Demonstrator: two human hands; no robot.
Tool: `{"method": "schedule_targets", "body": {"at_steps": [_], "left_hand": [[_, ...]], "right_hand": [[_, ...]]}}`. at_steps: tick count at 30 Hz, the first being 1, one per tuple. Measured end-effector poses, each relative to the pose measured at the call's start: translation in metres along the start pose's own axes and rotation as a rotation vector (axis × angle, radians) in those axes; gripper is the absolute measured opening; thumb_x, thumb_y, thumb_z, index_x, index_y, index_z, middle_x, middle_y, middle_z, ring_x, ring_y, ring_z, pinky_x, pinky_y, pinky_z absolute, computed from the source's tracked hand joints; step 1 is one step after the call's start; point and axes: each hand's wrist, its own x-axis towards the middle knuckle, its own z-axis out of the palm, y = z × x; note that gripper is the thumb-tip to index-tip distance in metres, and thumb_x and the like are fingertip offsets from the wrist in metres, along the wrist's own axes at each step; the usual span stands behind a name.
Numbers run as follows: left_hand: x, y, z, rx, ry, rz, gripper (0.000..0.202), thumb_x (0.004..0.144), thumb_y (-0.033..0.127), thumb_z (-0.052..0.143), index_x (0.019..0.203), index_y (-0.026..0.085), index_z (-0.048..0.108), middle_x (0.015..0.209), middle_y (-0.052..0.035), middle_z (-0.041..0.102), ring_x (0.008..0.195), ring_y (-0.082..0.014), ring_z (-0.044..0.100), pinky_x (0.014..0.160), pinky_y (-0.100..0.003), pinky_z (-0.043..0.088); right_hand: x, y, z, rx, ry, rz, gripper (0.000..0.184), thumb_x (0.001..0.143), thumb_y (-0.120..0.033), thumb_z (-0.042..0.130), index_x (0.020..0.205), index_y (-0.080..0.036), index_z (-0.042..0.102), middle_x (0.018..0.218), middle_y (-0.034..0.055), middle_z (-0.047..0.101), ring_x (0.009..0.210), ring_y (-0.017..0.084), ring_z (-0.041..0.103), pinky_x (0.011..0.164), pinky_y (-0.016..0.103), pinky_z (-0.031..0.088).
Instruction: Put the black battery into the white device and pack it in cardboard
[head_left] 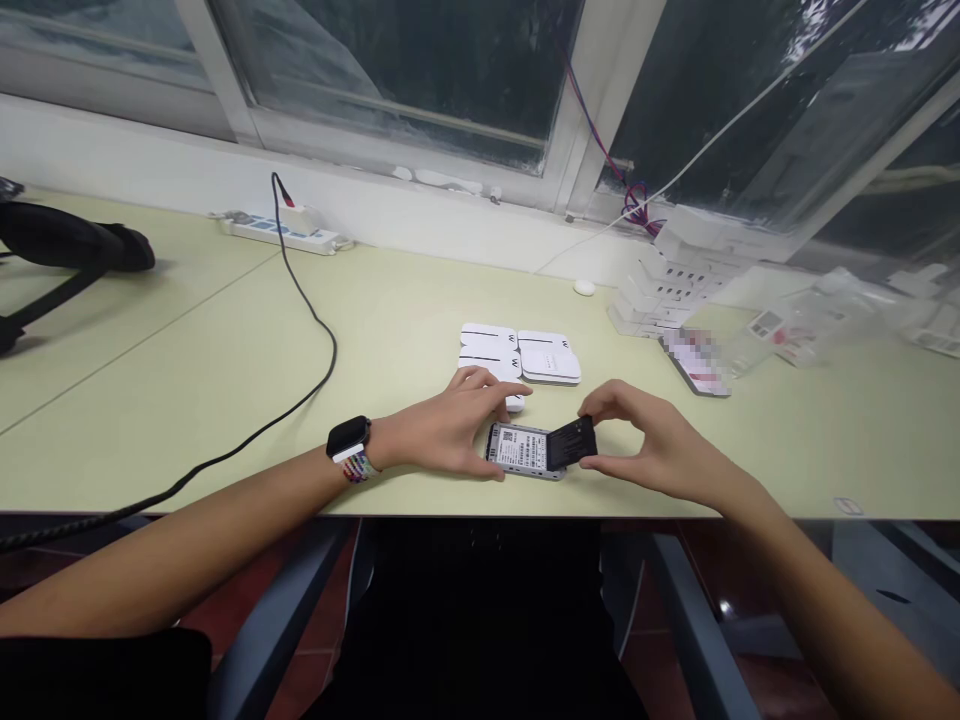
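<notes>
A small grey device [521, 450] with a white label lies open-backed on the pale green table [225, 380] near its front edge. My left hand [450, 425] rests on the table and pinches the device's left end. My right hand [649, 440] holds a flat black battery [571, 443] by its right end, tilted over the device's right half. A smartwatch [349, 445] sits on my left wrist. Just behind my left hand lie white covers [519, 352] in a small cluster.
A black cable [300, 300] runs from a white power strip [281, 228] at the wall across the table's left half. Stacked white parts [675, 280] and clear plastic bags [817, 320] lie at the back right. A black object [67, 245] sits far left.
</notes>
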Motion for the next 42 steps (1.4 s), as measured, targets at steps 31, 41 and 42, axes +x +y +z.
{"method": "schedule_targets", "body": {"at_steps": [31, 41, 42], "left_hand": [[0.001, 0.001, -0.002, -0.019, -0.003, 0.009, 0.093, 0.08, 0.066, 0.087, 0.154, 0.021, 0.053, 0.12, -0.0137, 0.071, 0.126, -0.041, 0.048, 0.107, -0.055, 0.041], [0.001, 0.0, -0.003, -0.002, -0.014, 0.015, 0.092, 0.081, 0.069, 0.086, 0.151, 0.019, 0.054, 0.123, -0.0152, 0.07, 0.125, -0.0407, 0.047, 0.108, -0.055, 0.041], [0.001, 0.001, -0.003, -0.004, -0.012, 0.015, 0.091, 0.081, 0.069, 0.086, 0.151, 0.019, 0.054, 0.122, -0.015, 0.07, 0.125, -0.0407, 0.048, 0.108, -0.055, 0.041]], "right_hand": [[-0.047, 0.066, 0.038, 0.285, 0.282, 0.154, 0.054, 0.082, -0.049, 0.095, 0.123, -0.029, 0.067, 0.12, 0.0089, 0.076, 0.121, 0.032, 0.075, 0.116, 0.057, 0.059], [-0.048, 0.066, 0.039, 0.281, 0.269, 0.172, 0.053, 0.082, -0.049, 0.094, 0.123, -0.028, 0.068, 0.121, 0.0095, 0.077, 0.122, 0.032, 0.074, 0.117, 0.058, 0.059], [-0.048, 0.066, 0.039, 0.281, 0.267, 0.171, 0.054, 0.082, -0.049, 0.094, 0.124, -0.028, 0.068, 0.121, 0.0095, 0.077, 0.122, 0.032, 0.074, 0.117, 0.058, 0.058]]}}
